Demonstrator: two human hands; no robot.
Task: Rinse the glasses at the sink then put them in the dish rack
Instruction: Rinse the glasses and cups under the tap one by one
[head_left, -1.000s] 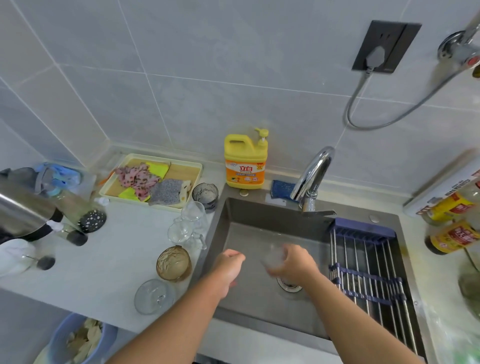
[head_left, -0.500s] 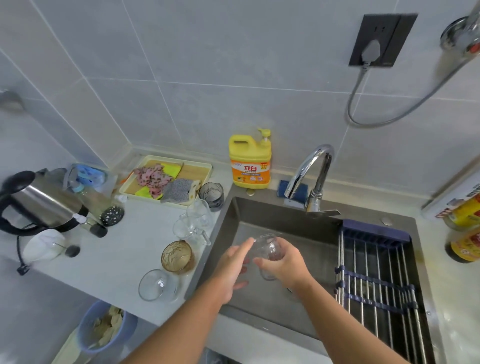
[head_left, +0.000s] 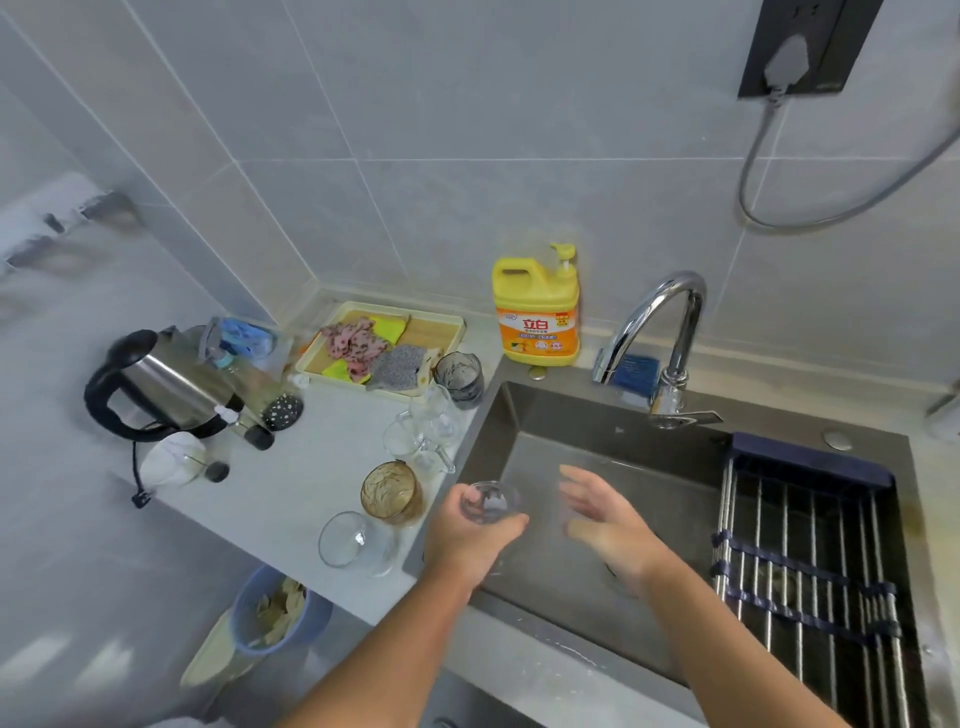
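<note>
My left hand (head_left: 470, 540) grips a small clear glass (head_left: 491, 503) over the left edge of the steel sink (head_left: 597, 467). My right hand (head_left: 602, 519) hovers just right of it, fingers spread and empty, blurred by motion. On the counter left of the sink stand an amber textured glass (head_left: 390, 491), a clear glass (head_left: 349, 538), a grey smoked glass (head_left: 458, 375) and clear handled glasses (head_left: 423, 434). The roll-up dish rack (head_left: 810, 566) covers the sink's right part and holds nothing that I can see. The chrome tap (head_left: 670, 332) is not running.
A yellow detergent bottle (head_left: 537, 312) stands behind the sink, a blue sponge (head_left: 631, 371) beside the tap. A tray of cloths (head_left: 382, 345), a steel kettle (head_left: 161, 384) and small bottles crowd the left counter. A blue bin (head_left: 275, 608) sits on the floor below.
The glass has passed from my right hand to my left and moved left toward the sink's edge. My right hand has let go and opened. The view has shifted left.
</note>
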